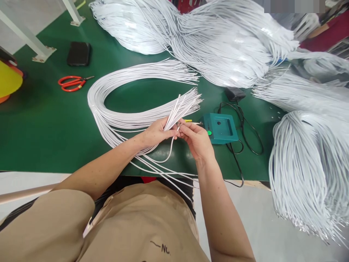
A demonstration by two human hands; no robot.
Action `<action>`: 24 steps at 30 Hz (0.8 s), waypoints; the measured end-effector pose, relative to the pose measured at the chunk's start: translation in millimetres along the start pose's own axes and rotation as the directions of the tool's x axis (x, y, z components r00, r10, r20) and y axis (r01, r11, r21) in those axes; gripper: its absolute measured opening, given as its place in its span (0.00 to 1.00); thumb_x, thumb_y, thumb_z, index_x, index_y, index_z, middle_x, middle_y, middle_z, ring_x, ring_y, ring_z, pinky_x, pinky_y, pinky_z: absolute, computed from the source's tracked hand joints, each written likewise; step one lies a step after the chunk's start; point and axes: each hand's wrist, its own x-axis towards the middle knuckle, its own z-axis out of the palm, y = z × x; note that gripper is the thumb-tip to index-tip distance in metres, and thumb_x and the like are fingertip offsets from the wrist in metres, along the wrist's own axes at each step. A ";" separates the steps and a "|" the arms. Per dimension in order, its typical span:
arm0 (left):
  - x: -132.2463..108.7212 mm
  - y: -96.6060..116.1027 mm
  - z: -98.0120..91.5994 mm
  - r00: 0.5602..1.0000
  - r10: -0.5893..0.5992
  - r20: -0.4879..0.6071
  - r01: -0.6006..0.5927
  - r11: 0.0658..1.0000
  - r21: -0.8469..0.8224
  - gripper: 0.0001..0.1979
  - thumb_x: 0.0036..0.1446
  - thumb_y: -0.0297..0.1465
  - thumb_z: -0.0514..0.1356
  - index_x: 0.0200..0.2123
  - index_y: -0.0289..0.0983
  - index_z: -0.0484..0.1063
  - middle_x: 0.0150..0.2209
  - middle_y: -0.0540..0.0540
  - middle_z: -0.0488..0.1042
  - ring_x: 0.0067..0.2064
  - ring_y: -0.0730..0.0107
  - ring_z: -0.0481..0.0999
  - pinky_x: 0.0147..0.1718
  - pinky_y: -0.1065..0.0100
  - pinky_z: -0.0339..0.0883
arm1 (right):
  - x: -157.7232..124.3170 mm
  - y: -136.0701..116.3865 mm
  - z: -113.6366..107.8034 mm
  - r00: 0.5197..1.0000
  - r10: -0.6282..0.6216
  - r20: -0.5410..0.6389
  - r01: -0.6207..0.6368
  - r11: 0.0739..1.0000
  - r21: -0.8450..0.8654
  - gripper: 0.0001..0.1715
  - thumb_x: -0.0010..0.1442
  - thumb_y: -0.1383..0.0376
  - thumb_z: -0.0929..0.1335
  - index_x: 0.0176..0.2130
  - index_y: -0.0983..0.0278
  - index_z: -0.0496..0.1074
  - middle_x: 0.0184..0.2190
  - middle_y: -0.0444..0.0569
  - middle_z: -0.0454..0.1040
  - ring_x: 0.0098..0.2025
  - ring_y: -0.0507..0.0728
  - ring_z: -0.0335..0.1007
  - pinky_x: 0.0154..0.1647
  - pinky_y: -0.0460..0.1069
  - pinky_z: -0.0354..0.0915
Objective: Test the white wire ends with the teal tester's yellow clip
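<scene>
My left hand [157,134] is closed around a small bunch of white cables [172,115], their ends pointing up and to the right. Close against it, my right hand [194,137] pinches the end of a single white cable [172,147] that loops down below both hands. A yellow-handled tool [188,120] with a thin metal tip shows just behind my right fingers; I cannot tell whether they touch it. Behind my hands a U-shaped bundle of white cables [96,92] lies on the green table, and several loose strands run from it toward my lap.
Right of my hands sits a teal device [224,128] with a green button and black cord [252,127]. Red-handled snips [71,83] and a black box [79,54] lie left. Large cable bundles [223,43] fill the back; another [300,163] hangs over the right edge.
</scene>
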 end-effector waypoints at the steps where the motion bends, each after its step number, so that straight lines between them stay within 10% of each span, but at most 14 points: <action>1: 0.0 -0.3 0.2 1.000 0.000 0.013 0.000 1.000 -0.007 0.05 0.52 0.29 0.63 0.33 0.34 0.72 0.34 0.46 0.77 0.37 0.70 0.76 0.41 0.66 0.70 | 0.3 -0.2 -1.3 1.000 0.027 0.003 -0.027 1.000 0.009 0.11 0.43 0.64 0.77 0.30 0.65 0.79 0.24 0.43 0.74 0.26 0.49 0.66 0.34 0.48 0.68; 8: -0.6 -1.8 -0.8 0.999 -0.032 0.012 0.032 0.999 0.011 0.17 0.53 0.28 0.63 0.48 0.34 0.71 0.29 0.51 0.73 0.33 0.72 0.76 0.38 0.69 0.69 | 1.0 3.5 -8.1 0.983 0.024 -0.179 -0.038 0.996 -0.074 0.05 0.44 0.65 0.73 0.23 0.64 0.74 0.18 0.40 0.68 0.22 0.48 0.62 0.30 0.47 0.68; 16: -0.5 0.6 -0.6 0.997 -0.074 -0.001 0.074 0.997 -0.019 0.17 0.52 0.28 0.64 0.47 0.33 0.72 0.29 0.49 0.75 0.32 0.73 0.74 0.33 0.71 0.67 | -4.1 4.0 -4.6 0.983 -0.185 -0.005 0.169 0.907 -0.385 0.09 0.53 0.60 0.72 0.32 0.63 0.76 0.29 0.45 0.76 0.33 0.53 0.70 0.42 0.51 0.67; 19: -0.4 -0.6 -2.9 0.986 -0.163 0.037 0.167 0.975 -0.150 0.21 0.52 0.29 0.65 0.50 0.34 0.71 0.29 0.49 0.75 0.28 0.76 0.72 0.26 0.74 0.62 | -2.6 9.2 -8.4 0.901 -0.425 0.089 0.364 0.628 -0.687 0.09 0.60 0.63 0.66 0.29 0.62 0.73 0.30 0.47 0.74 0.34 0.55 0.68 0.41 0.51 0.65; 24: 2.2 -5.6 -6.5 0.964 -0.264 0.036 0.263 0.920 -0.290 0.20 0.51 0.30 0.66 0.48 0.33 0.73 0.29 0.47 0.75 0.26 0.79 0.69 0.20 0.77 0.51 | -0.1 15.4 -18.0 0.676 -0.529 0.513 0.461 -0.240 -0.855 0.18 0.68 0.66 0.58 0.30 0.63 0.72 0.32 0.55 0.72 0.38 0.60 0.64 0.44 0.54 0.60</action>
